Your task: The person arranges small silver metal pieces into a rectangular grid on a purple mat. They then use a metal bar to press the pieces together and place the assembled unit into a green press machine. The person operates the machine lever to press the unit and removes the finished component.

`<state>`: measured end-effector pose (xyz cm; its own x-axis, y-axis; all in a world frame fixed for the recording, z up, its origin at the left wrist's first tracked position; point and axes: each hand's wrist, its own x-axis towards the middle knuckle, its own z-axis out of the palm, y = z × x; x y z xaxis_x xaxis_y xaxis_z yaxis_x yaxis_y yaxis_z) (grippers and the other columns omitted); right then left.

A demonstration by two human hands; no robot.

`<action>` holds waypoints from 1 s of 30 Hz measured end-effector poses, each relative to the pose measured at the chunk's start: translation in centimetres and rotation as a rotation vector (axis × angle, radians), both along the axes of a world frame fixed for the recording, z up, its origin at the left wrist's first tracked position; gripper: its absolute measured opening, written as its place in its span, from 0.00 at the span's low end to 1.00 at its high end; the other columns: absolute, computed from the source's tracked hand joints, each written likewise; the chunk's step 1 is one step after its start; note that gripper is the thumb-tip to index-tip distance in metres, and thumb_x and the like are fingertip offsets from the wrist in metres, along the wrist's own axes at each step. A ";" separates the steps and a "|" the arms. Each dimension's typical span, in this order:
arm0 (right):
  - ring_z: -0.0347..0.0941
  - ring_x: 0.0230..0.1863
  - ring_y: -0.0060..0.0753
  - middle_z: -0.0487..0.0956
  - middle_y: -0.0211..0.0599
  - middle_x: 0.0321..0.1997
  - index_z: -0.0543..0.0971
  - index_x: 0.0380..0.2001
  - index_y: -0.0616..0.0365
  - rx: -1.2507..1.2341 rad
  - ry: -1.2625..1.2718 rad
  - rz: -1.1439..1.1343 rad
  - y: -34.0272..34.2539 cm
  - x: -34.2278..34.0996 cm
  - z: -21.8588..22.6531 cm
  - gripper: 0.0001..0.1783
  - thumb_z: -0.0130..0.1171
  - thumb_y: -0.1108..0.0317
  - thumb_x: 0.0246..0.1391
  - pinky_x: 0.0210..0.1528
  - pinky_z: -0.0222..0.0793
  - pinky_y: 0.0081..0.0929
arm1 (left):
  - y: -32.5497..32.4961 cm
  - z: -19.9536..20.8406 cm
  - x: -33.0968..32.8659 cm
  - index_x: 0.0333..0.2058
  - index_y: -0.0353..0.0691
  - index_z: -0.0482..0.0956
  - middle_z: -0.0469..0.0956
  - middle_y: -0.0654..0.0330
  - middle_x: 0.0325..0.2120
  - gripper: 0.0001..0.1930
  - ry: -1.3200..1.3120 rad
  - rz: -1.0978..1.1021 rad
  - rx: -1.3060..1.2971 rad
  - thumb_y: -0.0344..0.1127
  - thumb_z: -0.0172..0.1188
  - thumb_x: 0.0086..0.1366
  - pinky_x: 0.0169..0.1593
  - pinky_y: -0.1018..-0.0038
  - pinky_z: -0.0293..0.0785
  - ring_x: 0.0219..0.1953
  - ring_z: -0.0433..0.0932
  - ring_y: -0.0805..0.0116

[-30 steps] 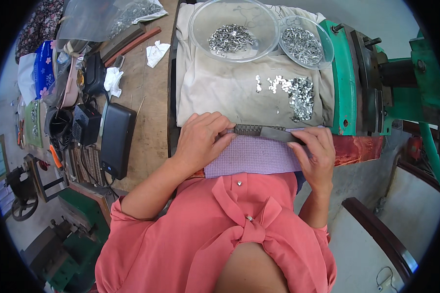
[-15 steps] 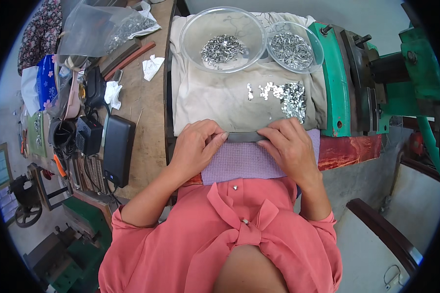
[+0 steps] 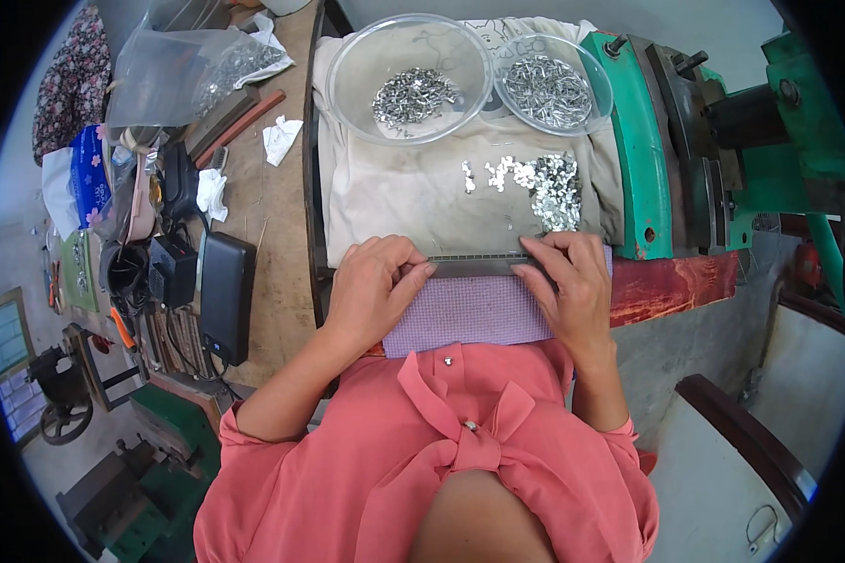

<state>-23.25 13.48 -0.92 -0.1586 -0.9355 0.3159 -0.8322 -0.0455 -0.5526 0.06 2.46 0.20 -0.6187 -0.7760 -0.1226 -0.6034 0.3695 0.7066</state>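
A narrow dark metal bar with a row of small marks or slots along its upper edge lies level across the front of the beige cloth. My left hand pinches its left end between thumb and fingers. At the other end, my right hand grips the bar the same way. Beyond it, a heap of small shiny metal pieces lies on the cloth, with a few flat bits strewn to its left.
A large clear bowl of small metal parts and a shallower clear bowl of thin pins stand at the back. A green machine borders the right. On the wooden table at left are a black power bank and white tissue.
The bar has tilted, so the row along its upper edge now shows. My right hand has shifted slightly right, and more of the bar is visible between my hands.
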 end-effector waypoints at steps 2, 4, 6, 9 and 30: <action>0.71 0.41 0.41 0.77 0.34 0.38 0.85 0.43 0.56 -0.029 -0.015 -0.020 0.5 0.3 -0.7 0.20 0.74 0.67 0.43 0.43 0.68 0.36 | 0.0 0.2 -0.1 0.33 0.38 0.81 0.76 0.60 0.24 0.06 0.004 0.024 0.051 0.32 0.69 0.59 0.39 0.68 0.69 0.26 0.74 0.64; 0.72 0.42 0.41 0.77 0.33 0.38 0.85 0.42 0.56 -0.051 -0.035 -0.021 0.7 0.4 -0.9 0.19 0.75 0.67 0.43 0.43 0.68 0.36 | 0.1 0.3 -0.1 0.35 0.38 0.82 0.77 0.60 0.26 0.08 0.010 0.015 0.060 0.32 0.70 0.58 0.40 0.69 0.70 0.28 0.76 0.63; 0.72 0.42 0.41 0.77 0.33 0.38 0.85 0.40 0.55 -0.067 -0.060 -0.007 0.8 0.4 -0.8 0.18 0.75 0.68 0.42 0.44 0.68 0.36 | 0.1 0.4 0.2 0.37 0.38 0.83 0.78 0.60 0.28 0.11 0.019 -0.033 0.029 0.31 0.71 0.55 0.40 0.69 0.70 0.29 0.77 0.62; 0.73 0.43 0.42 0.79 0.33 0.38 0.84 0.38 0.54 -0.047 -0.140 0.052 1.3 0.0 -1.0 0.17 0.75 0.68 0.41 0.46 0.68 0.37 | 0.3 0.3 0.5 0.38 0.39 0.83 0.79 0.61 0.30 0.13 0.025 -0.153 -0.161 0.31 0.71 0.53 0.40 0.69 0.70 0.31 0.77 0.61; 0.80 0.35 0.43 0.82 0.42 0.39 0.80 0.40 0.60 -0.417 0.095 -0.333 7.4 -9.2 6.1 0.18 0.73 0.74 0.44 0.36 0.76 0.33 | -2.7 8.5 -16.6 0.39 0.43 0.82 0.78 0.64 0.31 0.15 0.358 -0.673 -0.658 0.34 0.73 0.51 0.39 0.69 0.67 0.33 0.77 0.64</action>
<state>-32.48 20.86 5.22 -0.3782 -0.6312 0.6771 -0.8842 0.0298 -0.4661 -16.56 -0.26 8.69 -0.8698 -0.0979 0.4836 0.0828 0.9373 0.3386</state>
